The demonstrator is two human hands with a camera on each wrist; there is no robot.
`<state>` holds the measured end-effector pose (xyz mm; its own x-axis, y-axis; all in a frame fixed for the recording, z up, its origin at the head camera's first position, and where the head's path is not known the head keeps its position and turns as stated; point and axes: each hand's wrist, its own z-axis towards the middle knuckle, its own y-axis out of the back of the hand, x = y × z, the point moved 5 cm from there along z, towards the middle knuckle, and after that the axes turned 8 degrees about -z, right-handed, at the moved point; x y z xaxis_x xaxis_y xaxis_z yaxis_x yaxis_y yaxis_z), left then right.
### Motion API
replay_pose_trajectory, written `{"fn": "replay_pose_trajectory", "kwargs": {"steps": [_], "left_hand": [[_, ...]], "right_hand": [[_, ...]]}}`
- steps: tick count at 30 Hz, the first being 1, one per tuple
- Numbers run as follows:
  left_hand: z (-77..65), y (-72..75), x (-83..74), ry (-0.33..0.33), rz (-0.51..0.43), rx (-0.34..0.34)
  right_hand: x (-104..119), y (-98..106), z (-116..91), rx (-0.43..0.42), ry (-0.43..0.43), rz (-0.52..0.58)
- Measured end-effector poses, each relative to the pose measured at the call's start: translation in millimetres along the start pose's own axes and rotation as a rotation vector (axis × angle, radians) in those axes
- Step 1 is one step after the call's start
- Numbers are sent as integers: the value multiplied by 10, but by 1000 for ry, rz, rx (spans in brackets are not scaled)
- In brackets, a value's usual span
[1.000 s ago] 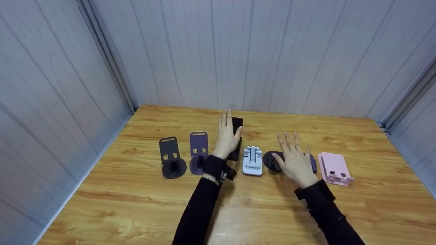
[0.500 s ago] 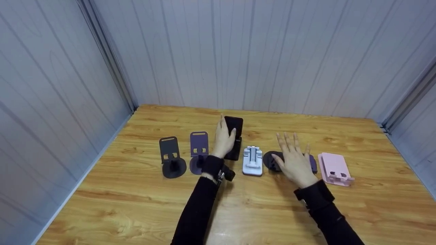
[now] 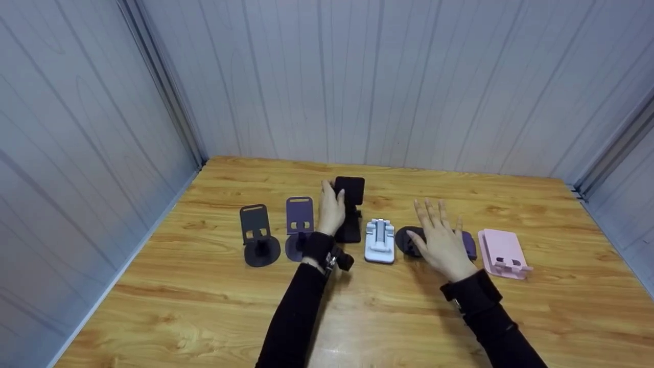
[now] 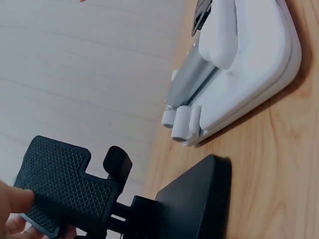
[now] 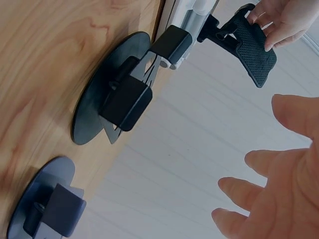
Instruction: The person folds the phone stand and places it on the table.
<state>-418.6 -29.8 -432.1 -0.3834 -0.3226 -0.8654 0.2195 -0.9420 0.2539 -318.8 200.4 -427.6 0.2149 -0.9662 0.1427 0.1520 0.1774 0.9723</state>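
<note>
My left hand [image 3: 332, 210] pinches the upper plate of a black phone stand [image 3: 349, 191], thumb on its textured face and fingers behind. That plate is raised and tilted on its arm, and the base sits on the table, as the left wrist view shows. My right hand [image 3: 443, 246] is spread with straight fingers above a folded dark phone stand [image 3: 407, 242] and a folded purple phone stand [image 3: 469, 245], partly hiding both. In the right wrist view its fingers hold nothing and stand apart from the dark stand [image 5: 127, 89].
A white folded phone stand [image 3: 379, 241] lies between my hands. A pink one [image 3: 504, 253] is at the right. On the left stand an unfolded dark grey stand [image 3: 256, 230] and an unfolded purple stand [image 3: 299, 217]. Pale walls [image 3: 347, 82] enclose the wooden table [image 3: 204, 306].
My left hand has drawn back toward me and slightly left, and the black stand's plate has swung up from its flat base. The right hand has stayed in place.
</note>
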Motion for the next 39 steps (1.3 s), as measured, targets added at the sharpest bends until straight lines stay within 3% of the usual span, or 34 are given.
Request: {"fn": "replay_pose_trajectory", "kwargs": {"steps": [12,20,29,35,39], "left_hand": [[-5,61,-126,-90,-93,-79],[20,148,-424,-159,-100,-79],[-50,99,-764,-171,-286,34],[-121,55,-937,-199,-386,111],[-158,17,-1007,-221,-414,159]], "right_hand": [[3,-14,-11,-1,16,32],[1,5,3,8,11,41],[-10,12,22,25,39,167],[27,-15,48,67,90,371],[46,-39,54,150,86,545]]}}
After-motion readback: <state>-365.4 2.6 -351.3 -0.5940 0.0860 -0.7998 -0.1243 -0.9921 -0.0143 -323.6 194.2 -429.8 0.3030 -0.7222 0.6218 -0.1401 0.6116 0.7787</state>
